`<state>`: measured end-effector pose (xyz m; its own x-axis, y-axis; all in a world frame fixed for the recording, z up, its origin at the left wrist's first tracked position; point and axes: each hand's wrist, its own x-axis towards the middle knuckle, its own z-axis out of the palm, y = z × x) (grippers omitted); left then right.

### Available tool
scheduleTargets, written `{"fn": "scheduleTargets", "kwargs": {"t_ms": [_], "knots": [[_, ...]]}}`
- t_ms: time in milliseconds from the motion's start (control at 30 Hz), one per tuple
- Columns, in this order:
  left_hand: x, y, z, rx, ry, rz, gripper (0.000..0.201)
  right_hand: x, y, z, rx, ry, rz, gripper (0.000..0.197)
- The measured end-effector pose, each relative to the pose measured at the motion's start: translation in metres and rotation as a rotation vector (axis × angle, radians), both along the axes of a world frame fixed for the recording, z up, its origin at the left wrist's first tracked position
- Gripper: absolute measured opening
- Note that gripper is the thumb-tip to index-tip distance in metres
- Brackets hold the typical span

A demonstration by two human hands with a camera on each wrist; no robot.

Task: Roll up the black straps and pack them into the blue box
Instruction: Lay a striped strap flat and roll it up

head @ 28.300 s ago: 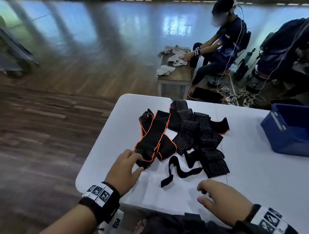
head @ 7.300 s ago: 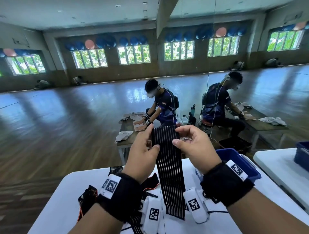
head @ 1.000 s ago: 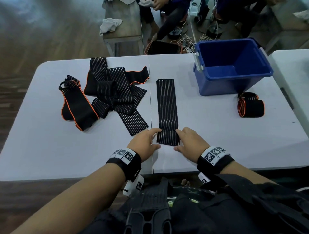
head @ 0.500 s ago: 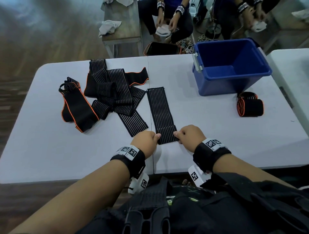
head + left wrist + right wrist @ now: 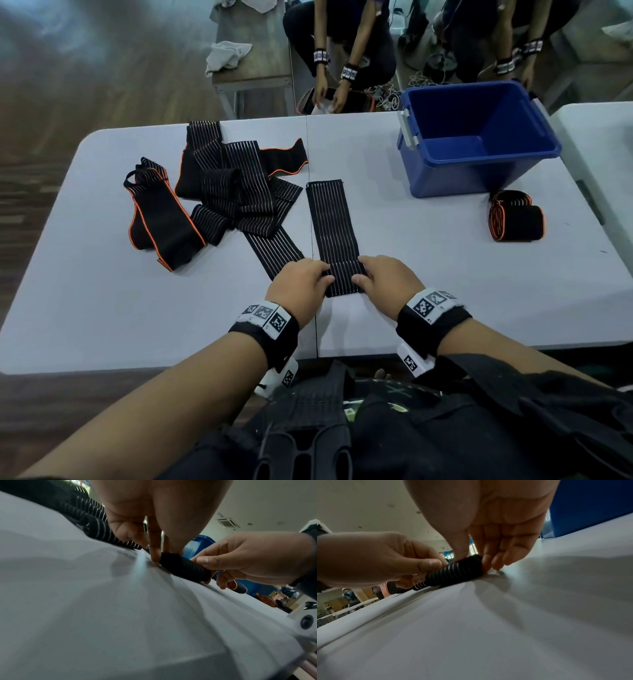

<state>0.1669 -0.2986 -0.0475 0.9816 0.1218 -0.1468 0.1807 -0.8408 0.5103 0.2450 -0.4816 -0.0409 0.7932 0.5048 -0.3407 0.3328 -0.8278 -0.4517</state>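
Strap [image 5: 329, 222] lies flat along the white table [image 5: 85, 291] in the head view, its near end turned into a short roll [image 5: 344, 277] that the left hand [image 5: 299, 284] and right hand [image 5: 388, 279] pinch at either side. The blue box [image 5: 479, 140] stands well apart at the far right, seemingly empty, with one finished orange-edged roll [image 5: 515, 219] just beside it on the table. A tangle of loose straps [image 5: 236, 192] lies to the left, one tail running close beside the strap in hand. That closeness is a risk, I judge: rolling forward could catch the neighbour's edge and wind it in.

Left wrist view shows the left hand's fingertips [image 5: 155, 557] pressing the end of the roll [image 5: 185, 568] against the table, curled tight round it, with the right hand [image 5: 254, 559] gripping the other end. The core looks thin here; uneven pressure from the two sides would likely make it cone out.

Right wrist view shows the right hand's fingers [image 5: 488, 561] closed narrowly on the roll [image 5: 453, 572], the left hand [image 5: 373, 558] opposite with thumb on top. Elastic weave probably springs back, so any loosening of either pinch may let the turns unwind. The flat length is not visible here, so its alignment cannot be told.
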Motion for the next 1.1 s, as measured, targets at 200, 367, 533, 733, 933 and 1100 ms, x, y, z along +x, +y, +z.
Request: {"fn": "scheduleTargets", "kwargs": {"t_ms": [200,367,533,733,933,1100], "knots": [[-0.008,0.012,-0.009,-0.023,0.145,0.004,0.063,0.003,-0.007,-0.006,-0.003,0.024,0.029,0.038],[0.005,0.007,0.004,-0.224,0.145,0.169,0.017,0.008,-0.004,-0.003,0.131,0.107,-0.191,0.024],[0.010,0.004,0.010,-0.260,0.244,0.203,0.044,0.013,0.001,-0.002,0.099,0.128,-0.220,0.046],[0.012,0.005,0.009,-0.235,0.184,0.334,0.024,0.013,0.004,-0.003,0.045,0.124,-0.236,0.041],[0.011,0.005,0.004,-0.122,-0.012,0.173,0.028,0.010,0.011,0.002,0.081,0.023,-0.147,0.035],[0.010,0.010,0.002,0.026,0.061,0.082,0.050,0.013,0.009,-0.003,-0.011,-0.013,0.013,0.055]]}}
